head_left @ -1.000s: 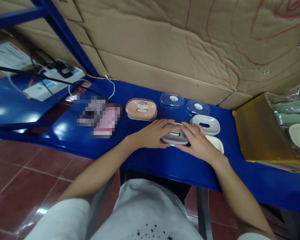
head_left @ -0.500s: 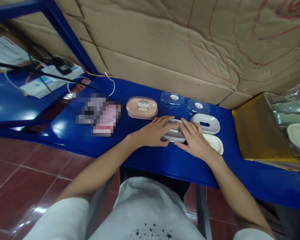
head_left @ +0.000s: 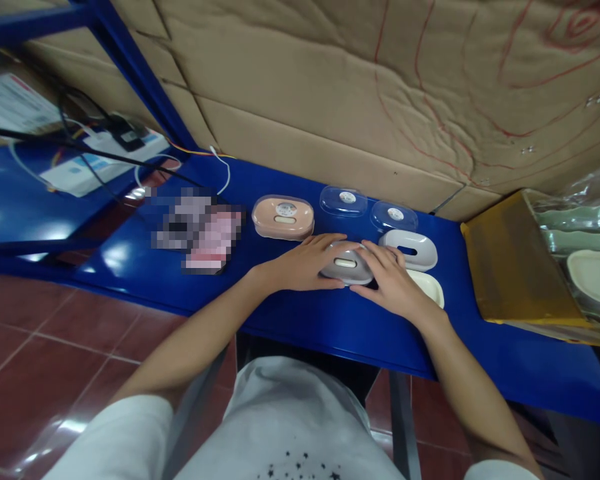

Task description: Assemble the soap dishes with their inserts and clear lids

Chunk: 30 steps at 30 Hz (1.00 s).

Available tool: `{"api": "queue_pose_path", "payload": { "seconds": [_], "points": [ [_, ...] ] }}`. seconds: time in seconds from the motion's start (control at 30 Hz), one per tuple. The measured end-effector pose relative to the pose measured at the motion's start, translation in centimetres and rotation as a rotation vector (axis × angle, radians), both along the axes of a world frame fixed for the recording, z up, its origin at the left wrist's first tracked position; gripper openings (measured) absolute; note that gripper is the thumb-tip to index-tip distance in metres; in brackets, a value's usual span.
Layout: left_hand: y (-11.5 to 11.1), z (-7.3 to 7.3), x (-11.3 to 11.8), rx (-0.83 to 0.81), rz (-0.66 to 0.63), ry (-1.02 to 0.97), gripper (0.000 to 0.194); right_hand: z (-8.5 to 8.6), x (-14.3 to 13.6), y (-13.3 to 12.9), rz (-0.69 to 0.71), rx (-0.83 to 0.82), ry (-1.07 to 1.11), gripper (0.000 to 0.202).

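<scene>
Between my two hands sits a grey oval soap dish (head_left: 349, 268) with a slot in its middle, low on the blue table. My left hand (head_left: 313, 263) wraps its left side and my right hand (head_left: 387, 273) its right side. To the left is a pink soap dish (head_left: 283, 219) under a clear lid with a round label. Behind my hands lie a clear lid (head_left: 343, 201) and another clear lid (head_left: 394, 216). A white slotted tray (head_left: 420, 252) and a cream tray (head_left: 431, 287) stand to the right, the cream one partly hidden by my right hand.
An open cardboard box (head_left: 520, 267) on the right holds green and cream dishes. Blurred pink items (head_left: 205, 233) lie at the left. A power strip (head_left: 105, 160) with cables rests beyond the blue frame (head_left: 135, 73). Cardboard (head_left: 290, 87) stands along the back.
My fingers have drawn apart over the grey soap dish, so more of its top and slot shows. Both hands stay at its sides.
</scene>
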State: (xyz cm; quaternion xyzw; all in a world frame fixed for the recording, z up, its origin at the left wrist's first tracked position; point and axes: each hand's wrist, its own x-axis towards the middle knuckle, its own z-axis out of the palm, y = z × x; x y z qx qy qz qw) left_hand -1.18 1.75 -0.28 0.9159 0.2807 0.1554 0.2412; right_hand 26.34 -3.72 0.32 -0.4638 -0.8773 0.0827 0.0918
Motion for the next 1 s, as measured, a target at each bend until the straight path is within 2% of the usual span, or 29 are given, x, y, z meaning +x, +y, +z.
{"api": "queue_pose_path", "payload": {
  "seconds": [0.1,0.17,0.23,0.3,0.43,0.57,0.7,0.83,0.9,1.0],
  "points": [
    [1.4,1.1,0.8,0.063,0.058,-0.035,0.075,0.5,-0.2,-0.1,0.002,0.010,0.003,0.079],
    [3.1,2.3,2.0,0.125,0.163,0.015,0.069,0.7,-0.3,-0.2,0.004,0.019,0.006,0.079],
    [5.2,3.4,3.7,0.170,0.299,0.175,0.072,0.8,-0.3,-0.1,-0.005,0.027,0.011,0.076],
    [7.5,4.1,5.3,0.166,0.355,0.334,0.075,0.8,-0.2,0.0,-0.021,0.038,0.019,0.072],
    [11.6,4.3,7.2,0.124,0.378,0.434,0.081,0.6,0.4,0.4,-0.042,0.081,0.037,0.069],
    [13.3,4.0,7.2,0.099,0.404,0.490,0.096,0.5,0.9,0.6,-0.044,0.115,0.042,0.066],
    [11.5,4.8,6.4,0.121,0.389,0.464,0.097,0.7,1.0,0.7,-0.046,0.154,0.045,0.068],
    [7.2,5.5,4.8,0.187,0.269,0.288,0.095,1.0,1.2,0.8,-0.090,0.244,0.089,0.070],
    [5.0,5.0,3.8,0.238,0.204,0.213,0.090,1.0,1.3,0.8,-0.079,0.269,0.113,0.069],
    [2.6,3.4,2.6,0.249,0.147,0.160,0.086,0.8,1.4,0.9,-0.031,0.250,0.130,0.067]
  ]
}}
